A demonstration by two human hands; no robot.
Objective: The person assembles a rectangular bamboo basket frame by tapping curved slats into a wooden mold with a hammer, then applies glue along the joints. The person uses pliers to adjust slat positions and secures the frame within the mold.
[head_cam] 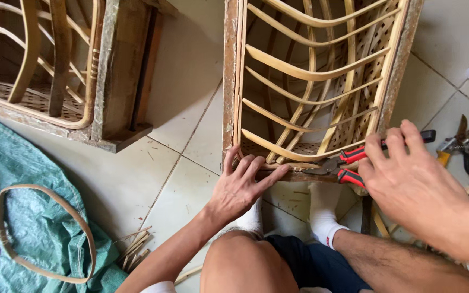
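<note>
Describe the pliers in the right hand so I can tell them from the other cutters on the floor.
Start at the rattan chair frame lying on the tiled floor, and follow it to its near wooden edge. There the right hand grips the pliers, jaws against that edge beside the left hand. Their handles are red and black; the pruning shears lie unheld farther right.

Pale tiled floor (180, 108), rattan frames (310, 81), teal tarp (33, 228), pruning shears (462, 144)

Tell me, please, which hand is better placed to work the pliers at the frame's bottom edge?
The right hand, I would judge: it already grips the red-handled pliers, whose tips sit at the lower edge of the rattan frame. The left hand lies flat on that edge, holding no tool, seemingly steadying it.
</note>
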